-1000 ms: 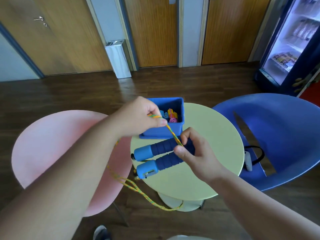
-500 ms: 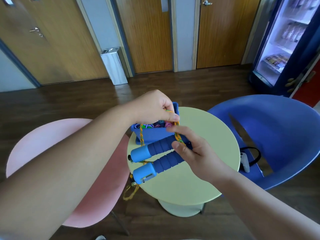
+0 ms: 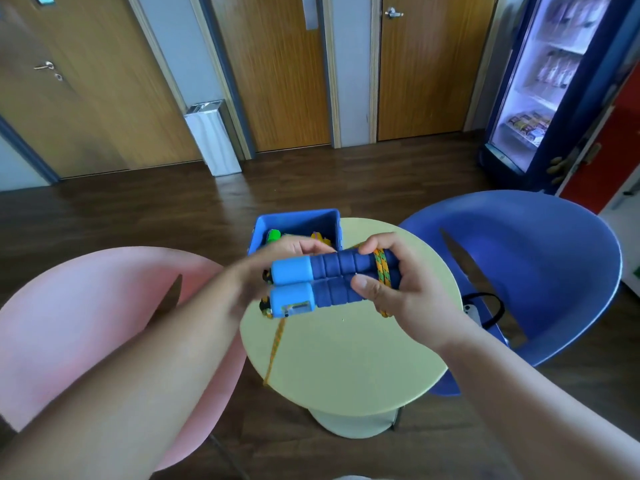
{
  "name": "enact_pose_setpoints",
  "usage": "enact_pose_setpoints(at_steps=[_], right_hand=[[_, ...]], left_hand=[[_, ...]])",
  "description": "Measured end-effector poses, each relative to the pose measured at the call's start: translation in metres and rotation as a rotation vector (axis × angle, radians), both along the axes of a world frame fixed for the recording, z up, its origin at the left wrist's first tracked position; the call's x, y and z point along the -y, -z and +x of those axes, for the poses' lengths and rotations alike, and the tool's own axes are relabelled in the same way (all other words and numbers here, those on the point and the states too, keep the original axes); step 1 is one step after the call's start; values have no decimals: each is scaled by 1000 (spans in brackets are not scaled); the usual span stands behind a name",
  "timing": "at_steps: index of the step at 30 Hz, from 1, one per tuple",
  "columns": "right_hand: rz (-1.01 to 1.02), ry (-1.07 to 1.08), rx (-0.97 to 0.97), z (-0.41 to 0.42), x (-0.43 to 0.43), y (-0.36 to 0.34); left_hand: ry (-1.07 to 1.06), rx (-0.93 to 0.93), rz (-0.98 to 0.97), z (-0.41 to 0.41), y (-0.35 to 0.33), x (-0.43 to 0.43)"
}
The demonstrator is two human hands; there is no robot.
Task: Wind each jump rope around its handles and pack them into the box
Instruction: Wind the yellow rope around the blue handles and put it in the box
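Two blue jump rope handles [image 3: 322,282] lie side by side, held above the round yellow-green table [image 3: 349,362]. My right hand [image 3: 391,282] grips their right ends, where two turns of orange rope [image 3: 382,271] wrap them. My left hand [image 3: 263,268] is blurred behind the handles' left ends, fingers reaching along the back; whether it pinches the rope is hidden. A strand of the rope hangs from the lower handle over the table's left edge. The blue box [image 3: 298,223] stands at the table's far edge with coloured ropes inside.
A pink chair [image 3: 86,317] is at the left and a blue chair [image 3: 526,268] at the right, with a small black-strapped item [image 3: 481,310] on its seat. Wooden doors, a metal bin [image 3: 214,136] and a lit fridge [image 3: 554,81] line the back.
The handles have risen and turned level. My left hand came down from above the box to behind the handles. More rope is wound on them and the hanging loop is shorter.
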State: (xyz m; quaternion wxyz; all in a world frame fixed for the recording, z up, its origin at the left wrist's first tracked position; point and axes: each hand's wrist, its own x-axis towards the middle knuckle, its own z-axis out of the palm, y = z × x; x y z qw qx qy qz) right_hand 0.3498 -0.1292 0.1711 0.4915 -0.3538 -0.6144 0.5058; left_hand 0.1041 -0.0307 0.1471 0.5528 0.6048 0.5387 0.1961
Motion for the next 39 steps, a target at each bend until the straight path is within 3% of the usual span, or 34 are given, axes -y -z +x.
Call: enact_pose_setpoints(at_steps=[2,6,8,10,13,17,20,23,25,30,35,39], right_hand=[[25,74,-21,-1,-5,-3],[46,206,-23,-8,-19,-1],[35,234,24,-14,-28,10],[-13,238,81,-17,-34,25],[-10,208,129,-15,-32,47],[-12,136,76,-20,-11,57],[-37,106,25,-28,5,61],[-14,105,19,-33,14,62],[4,110,23,-32,15,60],[65,78,102,-25,17,60],[72,-39,264,-22,11,60],[52,84,312,-7,-2,66]], left_hand=[[-80,127,-95,9,17,19],[103,265,-75,68,21,94],[126,221,-7,78,21,108],[75,194,22,80,9,110],[57,308,83,77,-19,111],[-108,366,183,61,-50,90],[-151,119,225,44,-60,65],[-40,-258,315,32,-67,50],[32,-408,366,32,-76,45],[180,-622,392,34,-94,34],[275,-694,440,44,-103,25],[304,-775,366,44,-116,17]])
